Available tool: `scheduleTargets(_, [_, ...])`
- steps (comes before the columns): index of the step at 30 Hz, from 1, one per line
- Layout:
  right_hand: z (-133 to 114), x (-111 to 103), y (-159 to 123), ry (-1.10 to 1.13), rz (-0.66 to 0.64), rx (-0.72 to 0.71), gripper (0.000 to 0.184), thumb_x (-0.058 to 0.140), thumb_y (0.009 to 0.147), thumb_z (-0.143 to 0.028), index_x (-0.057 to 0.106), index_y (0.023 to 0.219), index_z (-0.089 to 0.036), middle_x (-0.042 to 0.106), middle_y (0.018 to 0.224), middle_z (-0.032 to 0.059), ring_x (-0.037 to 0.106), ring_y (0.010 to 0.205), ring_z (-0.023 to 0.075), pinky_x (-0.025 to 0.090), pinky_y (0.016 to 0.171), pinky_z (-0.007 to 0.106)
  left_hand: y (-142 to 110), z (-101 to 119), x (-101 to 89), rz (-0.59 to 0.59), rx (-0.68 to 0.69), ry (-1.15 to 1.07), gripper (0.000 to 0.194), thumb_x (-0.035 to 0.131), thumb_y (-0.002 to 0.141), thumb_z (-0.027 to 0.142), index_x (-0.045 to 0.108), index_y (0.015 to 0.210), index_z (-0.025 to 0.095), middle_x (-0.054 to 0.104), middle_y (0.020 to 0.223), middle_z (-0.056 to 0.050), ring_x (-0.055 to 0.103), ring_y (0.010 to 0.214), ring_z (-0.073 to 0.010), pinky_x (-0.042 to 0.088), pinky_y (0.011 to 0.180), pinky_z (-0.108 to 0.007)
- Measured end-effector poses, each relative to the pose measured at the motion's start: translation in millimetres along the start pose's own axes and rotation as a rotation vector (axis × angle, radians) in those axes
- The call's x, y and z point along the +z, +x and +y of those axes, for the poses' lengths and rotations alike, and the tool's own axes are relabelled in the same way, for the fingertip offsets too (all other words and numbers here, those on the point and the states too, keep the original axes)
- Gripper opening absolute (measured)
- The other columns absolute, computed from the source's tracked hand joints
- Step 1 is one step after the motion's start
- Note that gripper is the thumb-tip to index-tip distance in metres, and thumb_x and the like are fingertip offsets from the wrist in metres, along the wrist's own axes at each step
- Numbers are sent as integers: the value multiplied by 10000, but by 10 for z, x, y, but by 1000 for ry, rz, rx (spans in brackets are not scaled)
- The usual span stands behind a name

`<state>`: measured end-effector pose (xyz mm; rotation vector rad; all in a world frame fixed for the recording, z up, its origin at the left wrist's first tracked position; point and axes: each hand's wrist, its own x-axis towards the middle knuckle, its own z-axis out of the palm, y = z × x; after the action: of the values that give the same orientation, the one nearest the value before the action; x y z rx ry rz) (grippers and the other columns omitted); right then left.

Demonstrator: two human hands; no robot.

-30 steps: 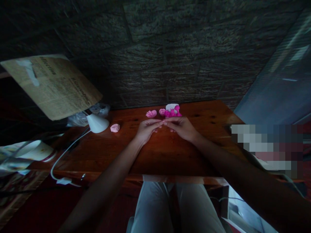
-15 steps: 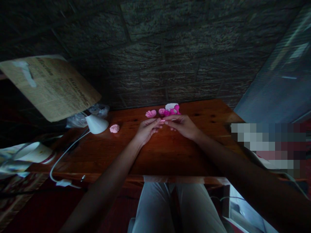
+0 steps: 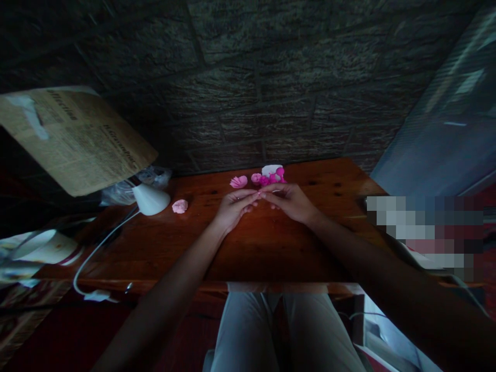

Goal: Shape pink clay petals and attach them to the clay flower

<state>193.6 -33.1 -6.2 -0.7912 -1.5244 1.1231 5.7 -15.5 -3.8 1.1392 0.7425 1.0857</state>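
Observation:
My left hand (image 3: 234,207) and my right hand (image 3: 290,201) meet fingertip to fingertip above the table. Both are closed in a pinch on a small pink piece (image 3: 260,192), mostly covered by the fingers; its material is too small to tell. Just beyond them lie a fan-shaped pink piece (image 3: 238,181), a rounded light pink piece (image 3: 256,178) and a cluster of magenta pieces (image 3: 273,179). A white piece (image 3: 272,169) sits behind the magenta cluster. Off to the left, a crumpled pale pink lump (image 3: 180,206) rests alone.
The wooden table (image 3: 263,248) stands against a dark stone wall (image 3: 248,93). At left are a lamp with a white base (image 3: 152,199) and printed shade (image 3: 77,139), its cable (image 3: 91,252), a plastic bag (image 3: 116,192) and a patterned cup (image 3: 50,247).
My hands stay together, with the fingers drawn closer over the small pink piece so less of it shows. The whole view has shifted slightly.

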Motion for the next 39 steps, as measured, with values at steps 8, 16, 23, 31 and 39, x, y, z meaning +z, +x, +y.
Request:
scheduleTargets(8, [-25, -6, 4, 29, -55, 57, 332, 756, 806, -507, 774, 944, -206, 731, 831, 13, 560, 598, 85, 454, 554, 228, -15, 29, -1, -28, -12, -29, 354, 959, 585, 367, 827, 856, 183, 784, 848, -59, 618, 627, -72, 424, 535, -166])
scheduleTargets(16, [-21, -14, -15, 99, -82, 144, 349, 787, 772, -501, 771, 948, -199, 716, 812, 13, 558, 629, 86, 404, 545, 214, -14, 1, -11, -54, -17, -21, 303, 953, 605, 322, 818, 822, 159, 763, 818, -50, 626, 672, -74, 430, 544, -154])
scheduleTargets(23, [-10, -20, -16, 106, -89, 151, 335, 793, 773, -490, 774, 947, -205, 728, 819, 18, 556, 624, 93, 402, 544, 227, -11, 3, 2, -88, -22, -39, 273, 939, 635, 307, 790, 790, 139, 717, 785, -32, 590, 675, -68, 433, 584, -168])
scheduleTargets(31, [-17, -17, -11, 111, -50, 154, 351, 809, 745, -501, 792, 951, -217, 733, 801, 13, 551, 611, 87, 392, 534, 220, -9, 9, 9, -87, -7, -47, 277, 940, 634, 311, 800, 809, 149, 728, 818, -39, 577, 684, -68, 422, 582, -170])
scheduleTargets(39, [-12, -8, -3, 102, -19, 169, 371, 809, 738, -518, 805, 951, -214, 748, 841, 25, 554, 615, 83, 398, 549, 223, -7, -1, 14, -56, 103, 20, 310, 931, 640, 345, 818, 882, 190, 751, 818, -42, 577, 648, -78, 385, 528, -186])
